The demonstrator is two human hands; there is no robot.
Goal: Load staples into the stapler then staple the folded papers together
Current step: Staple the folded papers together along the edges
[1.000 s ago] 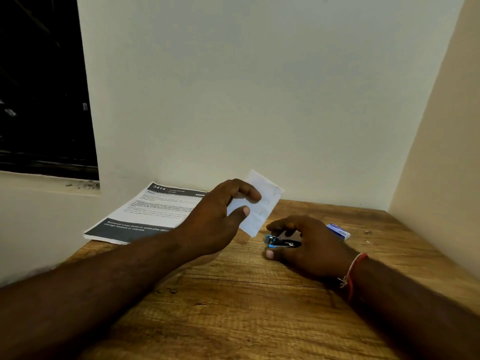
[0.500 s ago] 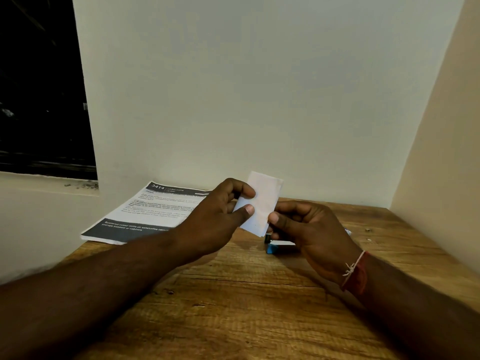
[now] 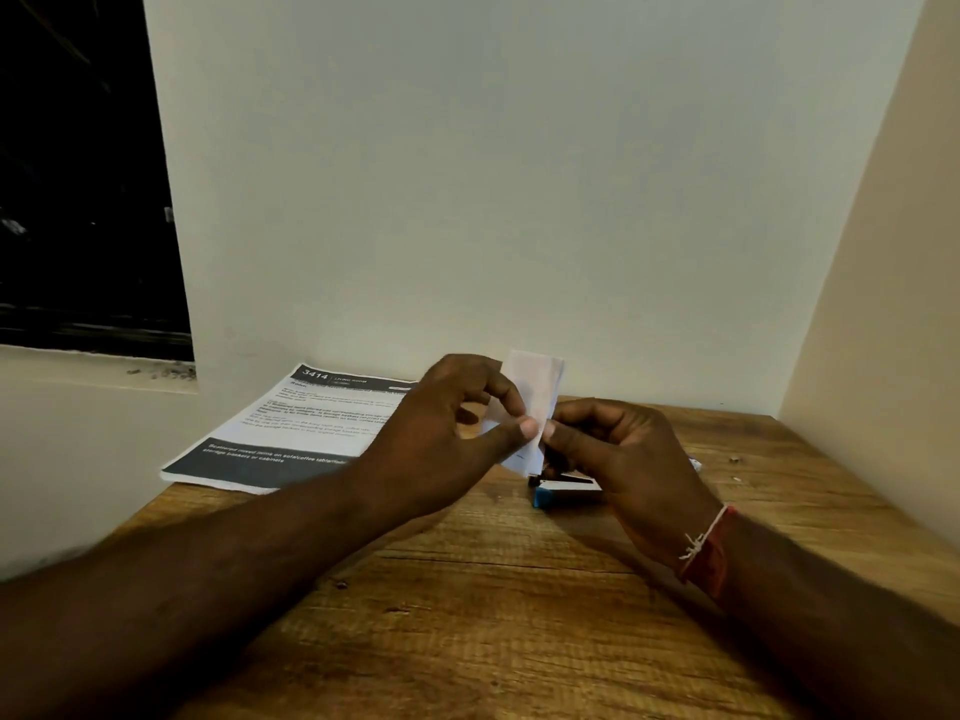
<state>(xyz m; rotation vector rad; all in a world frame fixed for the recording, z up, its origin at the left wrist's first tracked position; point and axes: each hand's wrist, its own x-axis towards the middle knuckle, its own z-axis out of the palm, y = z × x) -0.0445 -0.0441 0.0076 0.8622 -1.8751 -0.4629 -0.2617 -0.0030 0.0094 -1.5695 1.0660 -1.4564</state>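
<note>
Just right of frame centre, both hands pinch the folded paper (image 3: 535, 397), left hand (image 3: 441, 439) and right hand (image 3: 623, 459) in a narrow grip; light, limp, best pinched near its edges, above the stapler (image 3: 563, 492).

Two hands, one folded paper (image 3: 535, 392), one stapler (image 3: 558, 492), one printed sheet (image 3: 311, 428), one wristband (image 3: 709, 553).

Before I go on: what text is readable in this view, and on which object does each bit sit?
"3414": dark header band of the printed sheet.
"LIVING ROOM": same header, small, only just legible.
White line on the sheet's dark lower band: blurred, not reliable.
Sheet body text: too small.
Folded paper, stapler: no text visible.
</note>
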